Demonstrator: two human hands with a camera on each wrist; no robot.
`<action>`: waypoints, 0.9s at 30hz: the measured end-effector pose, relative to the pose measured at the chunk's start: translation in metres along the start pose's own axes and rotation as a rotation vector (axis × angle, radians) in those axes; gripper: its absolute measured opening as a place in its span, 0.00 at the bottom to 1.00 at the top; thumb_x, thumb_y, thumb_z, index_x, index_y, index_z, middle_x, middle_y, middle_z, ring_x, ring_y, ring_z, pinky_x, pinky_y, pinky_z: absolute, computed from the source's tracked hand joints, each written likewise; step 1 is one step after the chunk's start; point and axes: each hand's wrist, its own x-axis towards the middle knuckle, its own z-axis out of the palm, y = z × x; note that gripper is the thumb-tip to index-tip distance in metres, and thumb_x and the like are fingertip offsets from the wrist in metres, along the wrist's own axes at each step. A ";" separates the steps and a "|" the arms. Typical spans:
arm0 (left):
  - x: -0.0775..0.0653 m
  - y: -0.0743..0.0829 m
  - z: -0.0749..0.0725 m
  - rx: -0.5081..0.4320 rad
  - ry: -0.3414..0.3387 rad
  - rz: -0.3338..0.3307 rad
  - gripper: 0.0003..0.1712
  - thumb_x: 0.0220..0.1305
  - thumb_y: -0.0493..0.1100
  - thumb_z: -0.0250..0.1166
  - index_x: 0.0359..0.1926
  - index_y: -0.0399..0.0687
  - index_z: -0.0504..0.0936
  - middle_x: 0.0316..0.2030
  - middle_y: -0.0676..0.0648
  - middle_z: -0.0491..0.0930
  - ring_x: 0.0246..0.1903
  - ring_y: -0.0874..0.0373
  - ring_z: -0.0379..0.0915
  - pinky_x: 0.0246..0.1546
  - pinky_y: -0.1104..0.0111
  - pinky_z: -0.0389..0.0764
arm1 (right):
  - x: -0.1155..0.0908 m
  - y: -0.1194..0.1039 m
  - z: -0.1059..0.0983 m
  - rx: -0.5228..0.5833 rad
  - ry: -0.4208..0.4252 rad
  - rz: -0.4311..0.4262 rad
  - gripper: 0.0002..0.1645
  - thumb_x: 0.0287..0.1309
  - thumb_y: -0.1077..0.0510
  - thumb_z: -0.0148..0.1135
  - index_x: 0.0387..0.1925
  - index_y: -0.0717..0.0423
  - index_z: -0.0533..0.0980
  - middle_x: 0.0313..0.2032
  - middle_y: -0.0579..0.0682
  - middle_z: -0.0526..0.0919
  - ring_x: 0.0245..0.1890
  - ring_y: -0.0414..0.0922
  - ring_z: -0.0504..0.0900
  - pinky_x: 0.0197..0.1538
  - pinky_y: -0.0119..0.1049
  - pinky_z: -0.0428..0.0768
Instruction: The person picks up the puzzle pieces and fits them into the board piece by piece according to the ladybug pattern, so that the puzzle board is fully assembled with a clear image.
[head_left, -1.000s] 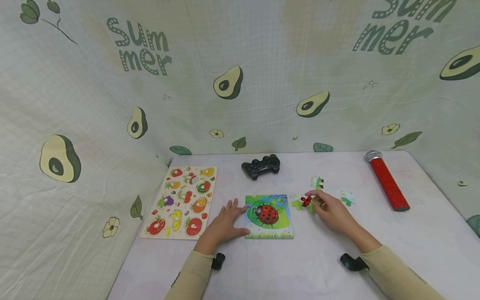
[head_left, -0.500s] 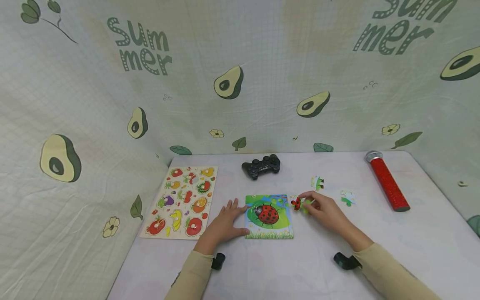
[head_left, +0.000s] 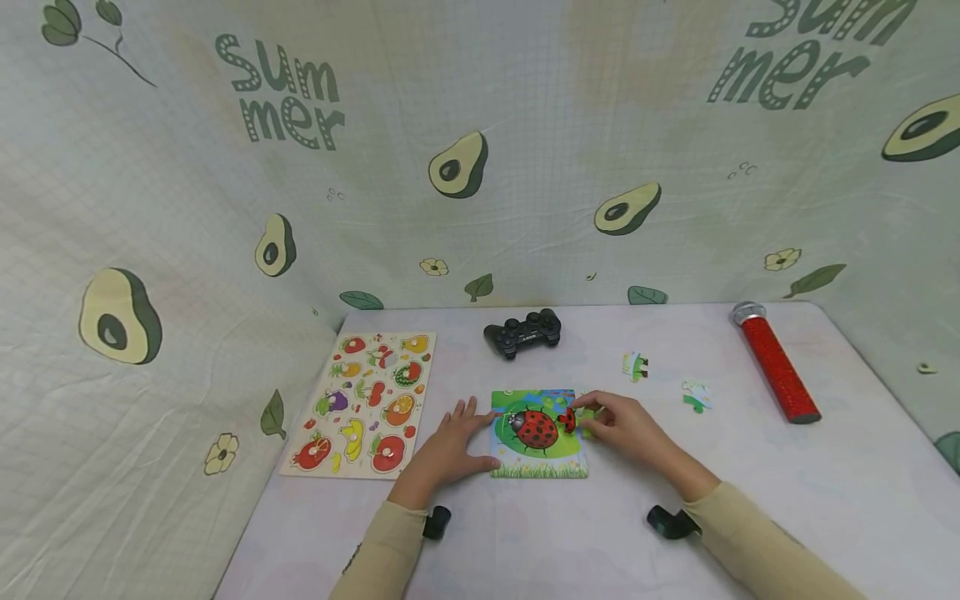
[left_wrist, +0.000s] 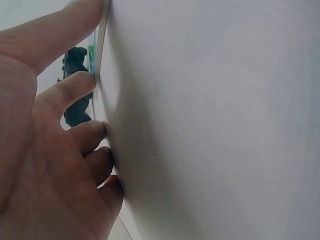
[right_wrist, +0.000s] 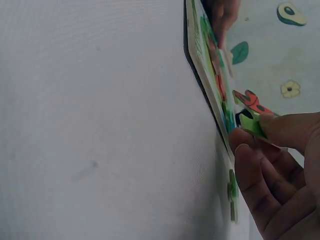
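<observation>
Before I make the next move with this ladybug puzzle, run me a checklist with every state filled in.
1. Left hand at the board's left edge: ok.
2. Right hand pinching the red-and-green piece: ok.
3. Piece over the right side of the ladybug board: ok, seen from the head view.
4. Piece flat: not ok, it is tilted.
5. Piece touching the board: cannot tell.
6. Game controller apart from the board: ok, it lies behind it.

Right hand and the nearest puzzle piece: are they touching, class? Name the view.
Touching. The right wrist view shows the right hand pinching the puzzle piece, thumb against its green surface.
</observation>
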 end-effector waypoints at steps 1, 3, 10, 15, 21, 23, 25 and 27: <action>0.000 0.000 0.000 -0.003 0.003 0.002 0.47 0.57 0.61 0.74 0.75 0.57 0.68 0.79 0.40 0.50 0.79 0.43 0.39 0.78 0.48 0.48 | 0.001 -0.001 0.002 -0.006 -0.007 -0.003 0.15 0.63 0.61 0.70 0.52 0.50 0.83 0.42 0.49 0.86 0.30 0.34 0.82 0.34 0.32 0.81; 0.000 0.000 0.000 -0.002 0.000 0.000 0.47 0.57 0.61 0.74 0.75 0.57 0.68 0.79 0.40 0.50 0.79 0.43 0.38 0.78 0.49 0.47 | 0.002 -0.002 0.006 -0.016 -0.024 -0.011 0.15 0.63 0.61 0.70 0.51 0.49 0.83 0.43 0.49 0.85 0.30 0.34 0.81 0.35 0.32 0.81; 0.000 0.000 0.000 -0.012 0.006 0.012 0.47 0.58 0.61 0.74 0.75 0.56 0.69 0.79 0.39 0.50 0.79 0.43 0.39 0.78 0.49 0.47 | 0.007 -0.007 0.018 -0.055 -0.041 -0.019 0.12 0.63 0.59 0.70 0.48 0.46 0.84 0.31 0.36 0.79 0.30 0.35 0.75 0.34 0.31 0.77; -0.001 0.001 -0.001 -0.013 0.004 0.014 0.47 0.58 0.61 0.74 0.75 0.56 0.69 0.79 0.40 0.50 0.79 0.44 0.39 0.78 0.49 0.47 | 0.009 -0.010 0.023 -0.073 -0.025 -0.033 0.13 0.63 0.59 0.70 0.49 0.49 0.84 0.32 0.36 0.78 0.29 0.35 0.73 0.32 0.32 0.75; -0.001 0.000 0.000 -0.009 0.006 0.013 0.47 0.58 0.60 0.74 0.75 0.57 0.68 0.79 0.40 0.50 0.79 0.44 0.39 0.78 0.49 0.47 | 0.010 -0.011 0.026 -0.121 -0.006 -0.016 0.13 0.62 0.59 0.70 0.49 0.50 0.84 0.38 0.41 0.78 0.29 0.35 0.71 0.31 0.31 0.73; 0.000 0.000 0.000 -0.004 0.001 0.007 0.47 0.58 0.61 0.74 0.76 0.58 0.68 0.79 0.41 0.49 0.79 0.45 0.38 0.78 0.50 0.46 | 0.010 -0.011 0.026 -0.120 -0.009 0.001 0.14 0.63 0.58 0.70 0.50 0.50 0.84 0.40 0.43 0.77 0.30 0.36 0.71 0.32 0.31 0.72; 0.000 0.000 0.000 -0.005 0.003 0.015 0.47 0.57 0.60 0.75 0.75 0.57 0.68 0.79 0.40 0.50 0.79 0.43 0.39 0.78 0.49 0.47 | 0.010 -0.010 0.026 -0.116 -0.020 0.006 0.15 0.63 0.57 0.70 0.51 0.50 0.83 0.42 0.44 0.76 0.31 0.37 0.71 0.32 0.31 0.72; 0.001 -0.001 0.000 -0.003 0.001 0.015 0.47 0.57 0.60 0.75 0.75 0.57 0.68 0.79 0.40 0.50 0.79 0.43 0.39 0.78 0.49 0.47 | 0.009 -0.010 0.025 -0.116 -0.037 0.001 0.17 0.62 0.56 0.71 0.53 0.49 0.83 0.43 0.44 0.75 0.32 0.38 0.71 0.32 0.31 0.72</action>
